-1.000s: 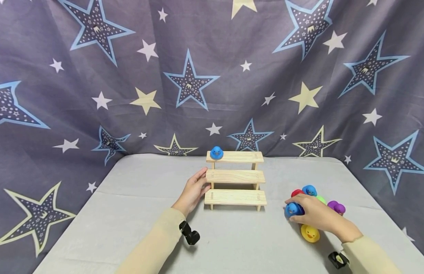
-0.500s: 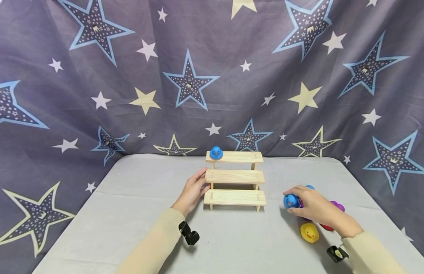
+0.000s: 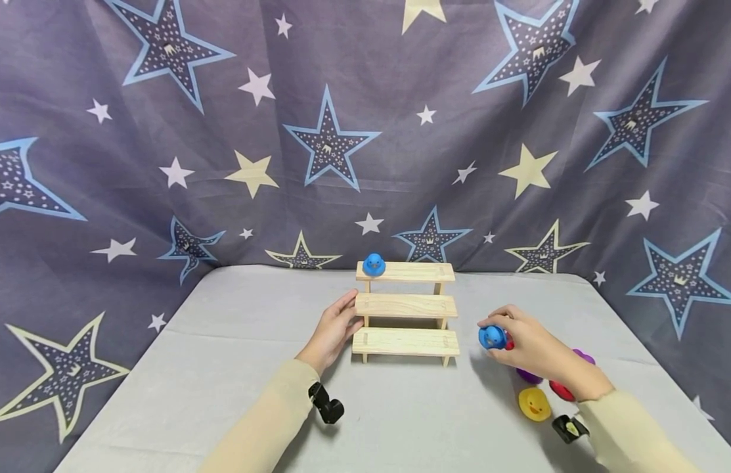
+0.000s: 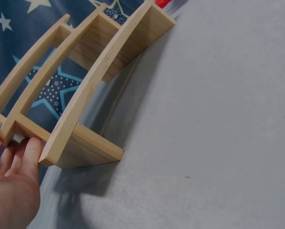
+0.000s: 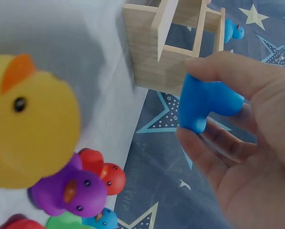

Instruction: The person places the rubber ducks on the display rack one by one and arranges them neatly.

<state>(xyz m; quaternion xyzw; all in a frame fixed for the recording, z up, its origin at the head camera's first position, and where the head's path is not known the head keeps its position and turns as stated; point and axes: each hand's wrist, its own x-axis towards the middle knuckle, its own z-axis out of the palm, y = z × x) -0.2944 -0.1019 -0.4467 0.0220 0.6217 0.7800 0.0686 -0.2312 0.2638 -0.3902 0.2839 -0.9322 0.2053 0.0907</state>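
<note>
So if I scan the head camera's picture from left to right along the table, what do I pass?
Left hand touching the wooden step shelf, then the blue duck pinched in the right hand, then the yellow duck.

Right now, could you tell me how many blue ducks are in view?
3. One blue duck sits on the top step of the wooden rack, one is held in the right hand, one lies in the pile in the right wrist view. More may be hidden.

Head view looks down; both close wrist views share the wooden rack (image 3: 405, 309).
</note>
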